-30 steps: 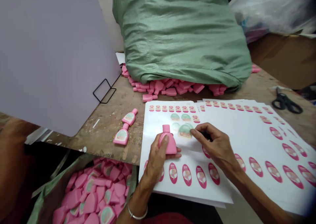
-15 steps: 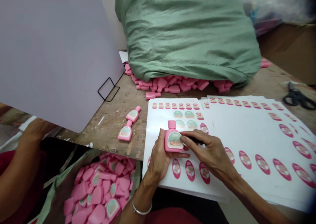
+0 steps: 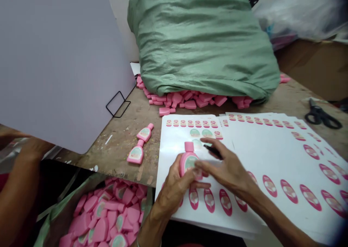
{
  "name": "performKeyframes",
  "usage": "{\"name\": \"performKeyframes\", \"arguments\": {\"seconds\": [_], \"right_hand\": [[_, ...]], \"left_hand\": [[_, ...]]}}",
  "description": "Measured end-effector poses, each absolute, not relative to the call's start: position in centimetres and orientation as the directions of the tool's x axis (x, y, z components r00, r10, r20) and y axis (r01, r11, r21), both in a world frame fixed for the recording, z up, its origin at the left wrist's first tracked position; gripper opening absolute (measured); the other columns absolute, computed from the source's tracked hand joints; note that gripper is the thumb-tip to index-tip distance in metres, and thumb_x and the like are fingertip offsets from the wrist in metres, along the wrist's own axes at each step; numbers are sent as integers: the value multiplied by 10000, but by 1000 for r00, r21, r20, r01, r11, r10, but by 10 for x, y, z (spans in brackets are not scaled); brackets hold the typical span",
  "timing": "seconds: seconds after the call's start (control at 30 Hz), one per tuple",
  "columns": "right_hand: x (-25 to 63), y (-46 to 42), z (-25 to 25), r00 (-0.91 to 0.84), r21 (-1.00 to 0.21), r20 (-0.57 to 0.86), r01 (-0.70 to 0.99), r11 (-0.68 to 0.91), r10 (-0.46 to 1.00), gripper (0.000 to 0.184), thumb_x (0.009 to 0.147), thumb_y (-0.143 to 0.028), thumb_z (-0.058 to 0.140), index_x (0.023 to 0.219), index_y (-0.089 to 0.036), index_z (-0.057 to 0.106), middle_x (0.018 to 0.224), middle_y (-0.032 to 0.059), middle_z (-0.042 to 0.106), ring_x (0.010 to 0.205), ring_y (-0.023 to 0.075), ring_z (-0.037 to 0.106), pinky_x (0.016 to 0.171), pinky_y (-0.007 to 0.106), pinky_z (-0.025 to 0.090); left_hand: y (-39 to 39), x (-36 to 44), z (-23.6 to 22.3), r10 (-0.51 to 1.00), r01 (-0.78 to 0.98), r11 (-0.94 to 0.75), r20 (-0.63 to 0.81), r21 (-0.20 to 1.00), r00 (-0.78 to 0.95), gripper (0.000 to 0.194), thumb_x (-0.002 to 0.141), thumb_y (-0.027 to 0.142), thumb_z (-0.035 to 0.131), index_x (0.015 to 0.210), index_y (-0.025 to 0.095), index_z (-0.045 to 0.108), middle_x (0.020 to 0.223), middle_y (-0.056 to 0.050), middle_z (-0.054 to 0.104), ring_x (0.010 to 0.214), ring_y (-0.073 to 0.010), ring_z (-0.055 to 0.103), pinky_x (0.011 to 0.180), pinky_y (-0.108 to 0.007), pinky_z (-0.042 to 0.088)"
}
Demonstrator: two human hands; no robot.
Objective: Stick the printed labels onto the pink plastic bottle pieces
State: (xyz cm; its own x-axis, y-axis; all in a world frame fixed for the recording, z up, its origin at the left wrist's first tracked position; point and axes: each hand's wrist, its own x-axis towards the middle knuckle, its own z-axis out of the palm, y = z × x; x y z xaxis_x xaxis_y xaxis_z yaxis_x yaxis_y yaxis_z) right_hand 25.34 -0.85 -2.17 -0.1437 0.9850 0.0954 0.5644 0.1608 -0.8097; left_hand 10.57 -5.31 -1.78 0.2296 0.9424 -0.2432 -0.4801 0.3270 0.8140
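Note:
My left hand (image 3: 172, 189) is wrapped round a small pink bottle (image 3: 189, 147), which stands upright above a sheet of stickers (image 3: 174, 156). A green and cream label covers the bottle's front, and my left thumb presses on its lower part. At the bottle's right side is my right hand (image 3: 227, 167), a thin black-handled tool (image 3: 212, 151) held between its fingers; the tool's kind cannot be made out. My right thumb touches the label. Two labelled pink bottles (image 3: 136, 154) lie to the left on the wooden table.
A green sack (image 3: 203, 40) spills pink bottles at the back. More sticker sheets (image 3: 261, 149) and black scissors (image 3: 322, 116) lie to the right. Below the table edge, an open sack (image 3: 51, 218) holds pink bottles. Another person's arm (image 3: 19, 189) is behind a grey board (image 3: 54, 65).
My left thumb has come over onto the label's lower part. My right index finger has lifted away from the label, and the black tool has shifted up. The view has tilted slightly upward.

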Motion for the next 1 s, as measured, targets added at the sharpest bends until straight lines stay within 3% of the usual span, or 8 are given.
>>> {"name": "performKeyframes", "arguments": {"seconds": [0.17,0.3,0.4,0.53,0.67,0.77,0.9,1.0], "right_hand": [[254,26,-29,-235,-865,-37,494,86,971,598,675,-516,699,1189,-253,542,1220,69,607,1094,265,597,857,374,522],[267,104,-34,-88,-672,116,726,143,989,491,792,-508,593,1174,-205,536,1163,100,634,1060,262,600,891,392,483],[262,169,-31,-153,-506,81,845,173,985,489,832,-348,601,1271,-171,476,1190,129,611,1093,272,570,938,425,441],[241,224,-21,-200,-466,-25,869,165,979,411,868,-323,590,1239,-164,511,1177,102,584,1026,224,586,872,436,486],[239,228,-6,-248,-505,-91,846,170,965,311,906,-376,523,1106,-145,584,1099,58,596,945,190,596,797,366,506],[250,195,1,-334,-607,-157,775,176,930,387,821,-519,572,805,-134,610,743,7,572,672,133,549,613,267,443],[253,107,0,-531,-840,-269,537,74,803,550,836,-688,308,568,-208,339,530,-63,280,475,73,289,476,241,314],[250,42,-5,-730,-960,-272,163,-226,627,533,846,-675,304,575,-219,249,542,-73,214,486,74,227,475,244,283]], "left_hand": [[-64,83,-11,909,-355,390,-294,850,295,344,800,351,625,1059,139,545,855,-81,653,677,-160,643,544,-215,492],[-64,42,-21,958,-66,264,-269,962,-97,375,781,472,601,984,157,574,818,-71,683,666,-174,641,574,-244,492],[-51,16,-34,907,281,190,-59,941,-417,331,791,505,554,889,190,584,799,-52,660,748,-223,628,692,-340,511],[-28,0,-48,900,659,111,205,744,-383,257,823,384,493,947,201,625,949,-106,645,927,-296,585,853,-467,453],[-16,2,-42,822,764,88,387,639,-418,429,782,331,560,1174,157,569,1224,-201,518,1170,-387,449,942,-548,383],[-11,19,-25,832,648,-39,383,761,-401,381,810,344,559,1149,173,584,1270,-171,494,1187,-334,451,950,-482,413],[-5,65,-10,978,35,45,-37,998,-205,393,793,399,616,1110,167,605,1144,-119,610,1051,-256,569,911,-389,458],[-9,97,-10,984,-443,173,-177,880,33,397,822,428,590,1087,133,613,1082,-122,654,1029,-241,601,913,-354,458]]}}
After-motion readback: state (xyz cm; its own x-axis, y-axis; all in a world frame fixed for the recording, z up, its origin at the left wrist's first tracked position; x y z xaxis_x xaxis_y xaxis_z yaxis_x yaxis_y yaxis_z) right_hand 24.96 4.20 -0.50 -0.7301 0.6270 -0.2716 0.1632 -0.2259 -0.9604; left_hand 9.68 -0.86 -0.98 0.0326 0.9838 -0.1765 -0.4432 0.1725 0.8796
